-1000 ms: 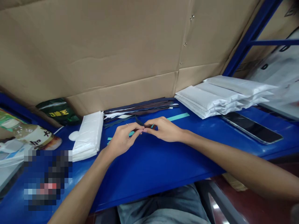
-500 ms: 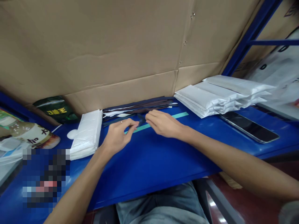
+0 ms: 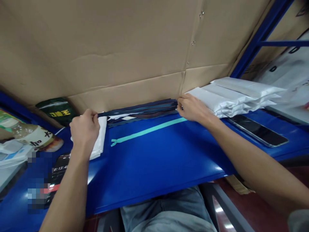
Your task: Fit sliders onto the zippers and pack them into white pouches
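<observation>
A dark navy zipper (image 3: 125, 110) is stretched sideways between my hands, over a row of dark and white zippers (image 3: 145, 116) by the cardboard wall. My left hand (image 3: 84, 128) pinches its left end, above a stack of white packets (image 3: 99, 141). At the other end my right hand (image 3: 191, 108) has its fingers closed at the zipper's tip, beside the white padded packets. In front of the row lies a mint-green zipper (image 3: 149, 130), its split end to the left, on the blue table (image 3: 154, 161).
White padded packets (image 3: 224, 96) are piled at the right, with a dark phone (image 3: 259, 130) in front. On the left are a dark green bag (image 3: 55, 111), a labelled bottle (image 3: 38, 138) and another phone (image 3: 56, 177), partly behind my forearm. A cardboard wall (image 3: 125, 48) closes off the back.
My hands have moved apart, left hand leftward and right hand to the right and back, drawing the dark zipper out straight. More of the mint-green zipper now shows.
</observation>
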Demonstrator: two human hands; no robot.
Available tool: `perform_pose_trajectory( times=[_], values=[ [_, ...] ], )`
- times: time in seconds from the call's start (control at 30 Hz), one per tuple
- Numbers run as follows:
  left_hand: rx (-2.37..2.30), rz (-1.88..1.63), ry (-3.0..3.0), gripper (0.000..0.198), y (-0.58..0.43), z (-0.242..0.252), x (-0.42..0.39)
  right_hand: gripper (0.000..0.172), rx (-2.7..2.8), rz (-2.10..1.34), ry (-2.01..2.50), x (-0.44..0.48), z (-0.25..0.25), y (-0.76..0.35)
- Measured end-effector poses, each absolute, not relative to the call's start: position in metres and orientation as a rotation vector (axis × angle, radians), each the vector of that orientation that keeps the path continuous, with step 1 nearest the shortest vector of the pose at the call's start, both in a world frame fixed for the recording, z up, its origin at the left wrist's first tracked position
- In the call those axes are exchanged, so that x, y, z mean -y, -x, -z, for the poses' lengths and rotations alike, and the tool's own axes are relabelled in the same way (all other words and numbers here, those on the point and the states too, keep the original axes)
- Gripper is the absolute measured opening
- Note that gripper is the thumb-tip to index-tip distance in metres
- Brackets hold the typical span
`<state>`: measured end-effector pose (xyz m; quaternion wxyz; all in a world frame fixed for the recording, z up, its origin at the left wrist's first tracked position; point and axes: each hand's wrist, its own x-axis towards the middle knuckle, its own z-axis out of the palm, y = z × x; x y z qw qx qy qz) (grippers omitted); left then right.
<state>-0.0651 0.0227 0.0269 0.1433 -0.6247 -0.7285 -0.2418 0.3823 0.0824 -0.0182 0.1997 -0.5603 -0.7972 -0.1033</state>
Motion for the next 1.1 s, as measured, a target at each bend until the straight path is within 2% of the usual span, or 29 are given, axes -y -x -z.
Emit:
perform_pose_trajectory(
  times=[0.1, 0.17, 0.37, 0.47, 0.57, 0.77, 1.1],
  values=[
    [1.976, 0.551, 1.814, 0.034, 0.044, -0.020, -0.019, 0.015, 2.222, -0.019, 1.507, -0.079, 0.018, -0.372],
    [1.805, 0.566, 1.967, 0.037, 0.028, -0.015, -0.017, 0.020, 2.276, -0.199, 1.405, -0.074, 0.018, -0.364],
    [1.389, 0.337, 2.552, 0.035, -0.015, -0.005, 0.002, 0.015, 2.285, -0.529, 1.077, -0.053, 0.023, -0.337],
    [1.373, 0.378, 2.613, 0.038, -0.034, 0.002, 0.010, 0.011, 2.194, -0.686, 1.002, -0.042, 0.027, -0.322],
    [1.411, 0.388, 2.651, 0.041, -0.047, 0.009, 0.013, 0.014, 2.099, -0.846, 0.921, -0.030, 0.029, -0.305],
    [1.393, 0.350, 2.637, 0.030, -0.053, 0.016, 0.013, 0.013, 2.021, -0.848, 0.889, -0.014, 0.026, -0.289],
    [1.143, 0.270, 2.457, 0.029, -0.051, 0.016, 0.013, 0.012, 2.075, -0.778, 0.968, -0.012, 0.024, -0.288]
  ],
)
